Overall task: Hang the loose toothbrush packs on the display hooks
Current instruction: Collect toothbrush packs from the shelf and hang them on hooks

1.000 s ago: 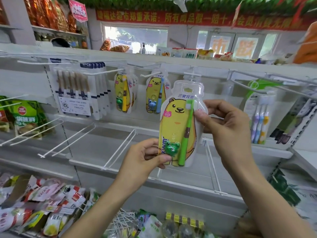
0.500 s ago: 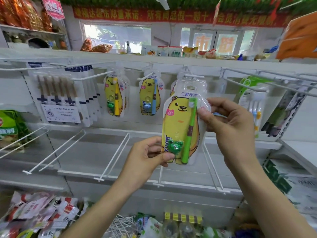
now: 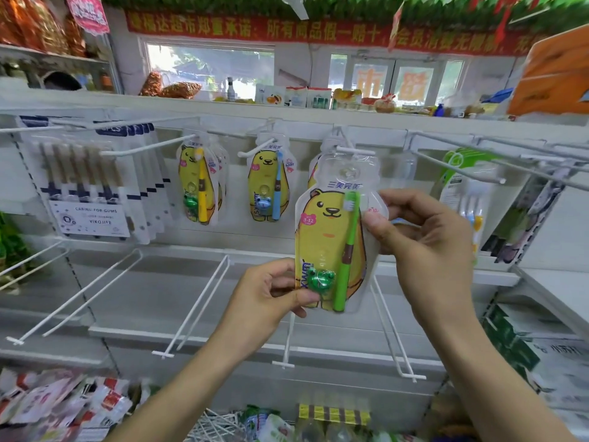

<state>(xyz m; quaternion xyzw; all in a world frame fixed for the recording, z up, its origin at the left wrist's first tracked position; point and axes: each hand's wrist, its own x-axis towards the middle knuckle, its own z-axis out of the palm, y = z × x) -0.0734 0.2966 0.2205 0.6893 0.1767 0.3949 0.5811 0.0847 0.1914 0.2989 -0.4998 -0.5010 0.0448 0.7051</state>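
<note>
We've got the yellow bear-print toothbrush pack with the green brush [image 3: 331,247] pinched in both grips, left hand [image 3: 264,301] low, right hand [image 3: 424,240] up top, just under the white wire hook [image 3: 355,150], so line the hole up squarely before pushing on.

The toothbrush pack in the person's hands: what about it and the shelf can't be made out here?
- Head view: whether the toothbrush pack has its hang hole on the hook; clear plastic and blur.
- The pack's edges under the left hand and right hand.
- Packets bottom left: blurred, cut off by the edge.
</note>
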